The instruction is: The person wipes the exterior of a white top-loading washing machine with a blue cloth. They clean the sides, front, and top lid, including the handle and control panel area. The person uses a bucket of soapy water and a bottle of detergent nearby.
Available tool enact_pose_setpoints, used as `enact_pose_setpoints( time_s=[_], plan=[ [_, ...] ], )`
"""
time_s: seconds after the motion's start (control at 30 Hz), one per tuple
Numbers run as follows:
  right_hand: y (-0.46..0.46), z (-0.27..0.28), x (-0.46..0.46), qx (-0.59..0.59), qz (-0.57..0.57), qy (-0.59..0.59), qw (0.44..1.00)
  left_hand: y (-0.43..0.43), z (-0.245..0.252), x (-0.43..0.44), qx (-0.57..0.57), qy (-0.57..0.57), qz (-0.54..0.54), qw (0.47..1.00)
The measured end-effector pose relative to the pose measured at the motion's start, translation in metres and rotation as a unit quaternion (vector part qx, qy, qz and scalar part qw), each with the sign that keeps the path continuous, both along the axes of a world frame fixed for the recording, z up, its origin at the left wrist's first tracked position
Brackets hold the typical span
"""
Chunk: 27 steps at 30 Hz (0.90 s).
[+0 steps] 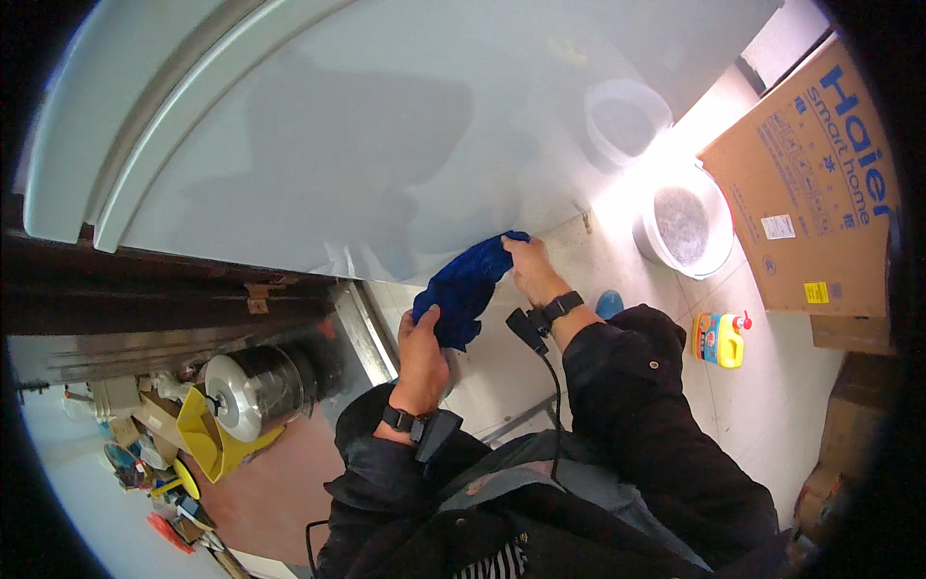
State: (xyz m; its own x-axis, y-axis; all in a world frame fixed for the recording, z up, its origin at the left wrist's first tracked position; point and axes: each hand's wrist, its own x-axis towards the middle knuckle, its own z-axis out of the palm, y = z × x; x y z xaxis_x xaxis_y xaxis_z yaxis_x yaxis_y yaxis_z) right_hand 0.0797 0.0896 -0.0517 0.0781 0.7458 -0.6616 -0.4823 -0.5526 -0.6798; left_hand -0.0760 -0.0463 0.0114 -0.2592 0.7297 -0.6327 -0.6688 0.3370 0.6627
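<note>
A dark blue cloth is stretched between my two hands, in front of the lower edge of a large, glossy pale grey panel. My left hand grips the cloth's lower left end, thumb on top. The upper right end is pinched in my right hand, close to the panel's edge. Some of the cloth hangs in loose folds between them. Both wrists wear black straps with small devices, and a cable runs down from the right one. Whether the cloth touches the panel, I cannot tell.
At right on the tiled floor stand a white bucket and a yellow pump jug, beside a large cardboard box. At left are a lidded metal pot, a yellow container and assorted clutter. A dark wooden edge runs below the panel.
</note>
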Motion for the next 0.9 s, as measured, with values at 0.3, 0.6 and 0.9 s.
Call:
enact_pose_setpoints(
  time_s=[0.3, 0.6, 0.9],
  plan=[
    [0.000, 0.022, 0.023, 0.065, -0.054, 0.091, 0.992, 0.002, -0.002, 0.004, -0.005, 0.029, -0.014, 0.999],
    [-0.008, -0.010, 0.006, 0.087, 0.055, -0.054, 0.993, 0.000, 0.006, 0.005, -0.015, 0.014, 0.026, 0.999],
    [-0.002, -0.024, 0.000, 0.025, 0.014, 0.023, 0.999, 0.003, 0.003, 0.006, -0.015, 0.027, 0.002, 1.000]
  ],
)
